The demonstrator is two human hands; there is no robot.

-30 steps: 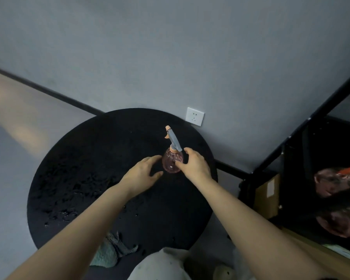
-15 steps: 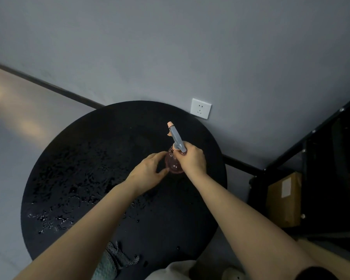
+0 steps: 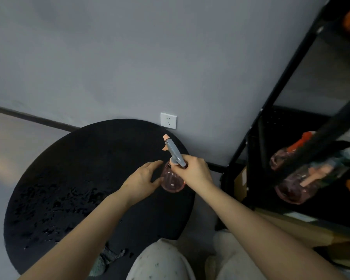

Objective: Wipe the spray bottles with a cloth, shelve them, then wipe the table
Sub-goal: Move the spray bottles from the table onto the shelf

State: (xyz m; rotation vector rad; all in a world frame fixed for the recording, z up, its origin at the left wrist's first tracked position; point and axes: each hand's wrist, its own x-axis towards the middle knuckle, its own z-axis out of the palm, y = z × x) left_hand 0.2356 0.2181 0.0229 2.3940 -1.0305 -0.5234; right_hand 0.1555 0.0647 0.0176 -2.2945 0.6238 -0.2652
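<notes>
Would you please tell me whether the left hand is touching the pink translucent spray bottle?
Touching: the head view shows the left hand with fingertips against the pink translucent spray bottle, no gap visible.

right hand (image 3: 192, 171): moved up to neck | spray bottle (image 3: 172, 178): apparently lifted off table (image 3: 69, 178)

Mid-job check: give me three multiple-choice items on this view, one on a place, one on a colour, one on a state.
1. Where is the cloth?
A. at the table's near edge
B. in the left hand
C. on the shelf

2. What colour is the spray bottle body?
A. green
B. pink
C. white

3. How does the right hand stand?
A. lies flat on the table
B. grips the bottle's neck
C. hangs idle

Key: 1 A, it lies by the rim below the left hand. 2 B, clear pink under a grey trigger head. 3 B, fingers curl round the neck.
</notes>
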